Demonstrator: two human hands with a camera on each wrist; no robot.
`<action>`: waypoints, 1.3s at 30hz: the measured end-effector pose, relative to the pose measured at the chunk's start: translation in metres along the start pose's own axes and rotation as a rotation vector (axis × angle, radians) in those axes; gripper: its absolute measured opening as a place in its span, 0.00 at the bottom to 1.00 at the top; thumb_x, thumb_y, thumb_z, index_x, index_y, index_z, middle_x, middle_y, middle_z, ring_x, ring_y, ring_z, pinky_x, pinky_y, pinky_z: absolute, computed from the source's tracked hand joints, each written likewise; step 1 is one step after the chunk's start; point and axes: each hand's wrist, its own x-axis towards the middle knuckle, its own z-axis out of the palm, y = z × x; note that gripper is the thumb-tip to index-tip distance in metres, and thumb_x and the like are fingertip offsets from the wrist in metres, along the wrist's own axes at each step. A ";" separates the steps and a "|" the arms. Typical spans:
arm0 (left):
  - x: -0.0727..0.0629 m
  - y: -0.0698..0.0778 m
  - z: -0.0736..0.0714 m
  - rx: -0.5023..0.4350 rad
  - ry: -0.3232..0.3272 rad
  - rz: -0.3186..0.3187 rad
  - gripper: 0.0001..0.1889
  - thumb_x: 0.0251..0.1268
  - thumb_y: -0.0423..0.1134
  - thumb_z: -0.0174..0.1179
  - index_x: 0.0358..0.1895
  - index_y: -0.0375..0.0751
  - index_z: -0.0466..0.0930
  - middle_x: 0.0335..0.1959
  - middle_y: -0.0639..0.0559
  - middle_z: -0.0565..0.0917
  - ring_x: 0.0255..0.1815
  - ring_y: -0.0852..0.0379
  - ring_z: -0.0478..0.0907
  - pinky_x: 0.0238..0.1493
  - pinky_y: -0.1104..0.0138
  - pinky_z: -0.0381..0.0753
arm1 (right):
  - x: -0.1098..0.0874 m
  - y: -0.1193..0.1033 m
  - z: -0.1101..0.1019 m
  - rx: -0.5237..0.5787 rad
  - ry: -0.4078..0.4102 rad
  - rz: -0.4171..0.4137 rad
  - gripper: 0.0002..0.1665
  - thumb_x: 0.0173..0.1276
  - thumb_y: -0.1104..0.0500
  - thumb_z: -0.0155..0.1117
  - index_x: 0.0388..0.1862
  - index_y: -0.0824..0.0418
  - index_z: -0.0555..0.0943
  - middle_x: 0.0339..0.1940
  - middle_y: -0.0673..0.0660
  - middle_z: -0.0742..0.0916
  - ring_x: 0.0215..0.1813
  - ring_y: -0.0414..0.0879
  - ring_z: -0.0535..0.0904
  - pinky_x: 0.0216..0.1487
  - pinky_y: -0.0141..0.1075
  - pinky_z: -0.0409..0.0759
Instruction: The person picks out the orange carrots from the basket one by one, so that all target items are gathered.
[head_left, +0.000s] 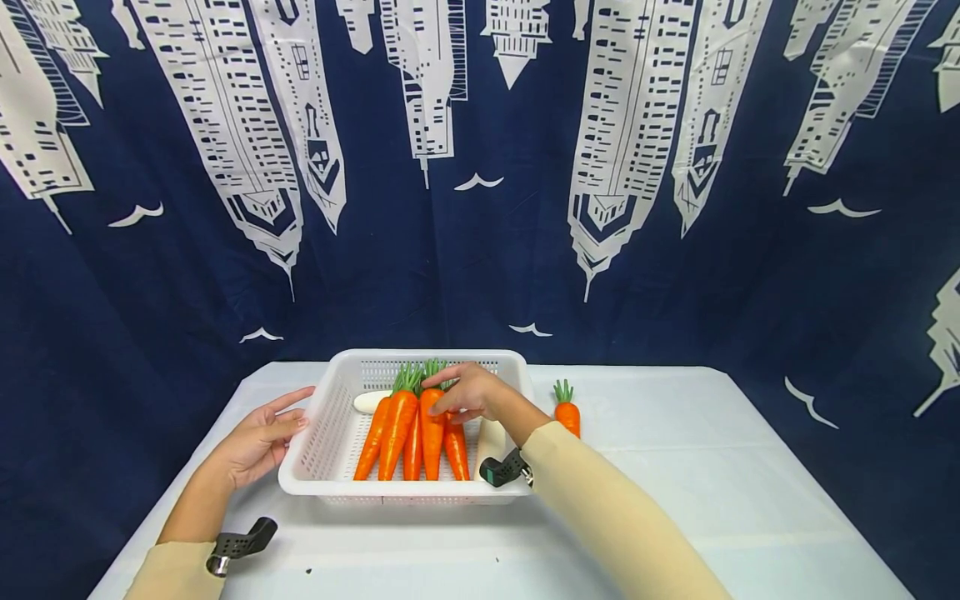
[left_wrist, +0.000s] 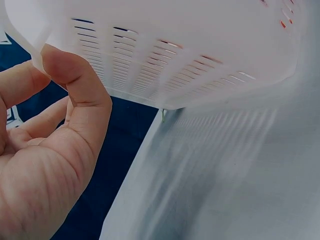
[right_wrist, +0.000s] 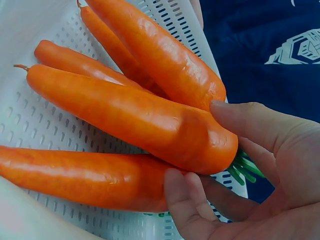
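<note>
A white plastic basket (head_left: 405,489) with slotted walls holds several orange carrots (head_left: 397,429) with green tops. My left hand (head_left: 258,437) is at its left side, the thumb and fingers pinching the rim in the left wrist view. Over the carrots' leafy ends, my right hand (head_left: 476,396) reaches in from the right. In the right wrist view its thumb and fingers straddle the thick top end of one carrot (right_wrist: 130,115), holding it. Another carrot (right_wrist: 90,180) lies beside it, against the fingertips. The held carrot's green top is partly hidden behind the hand.
A smooth white oblong piece (head_left: 371,402) lies at the basket's left, and a long pale piece (head_left: 491,442) at its right. Outside the basket, a single carrot (head_left: 567,415) rests on the white table (head_left: 675,467). A dark blue curtain (head_left: 450,250) hangs behind.
</note>
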 end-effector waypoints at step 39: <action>0.000 0.000 0.000 0.013 -0.019 0.007 0.32 0.75 0.23 0.50 0.78 0.42 0.53 0.53 0.57 0.87 0.51 0.59 0.87 0.53 0.61 0.87 | -0.004 -0.003 -0.010 0.123 0.024 -0.096 0.33 0.56 0.77 0.72 0.62 0.62 0.83 0.40 0.59 0.87 0.36 0.47 0.85 0.50 0.50 0.88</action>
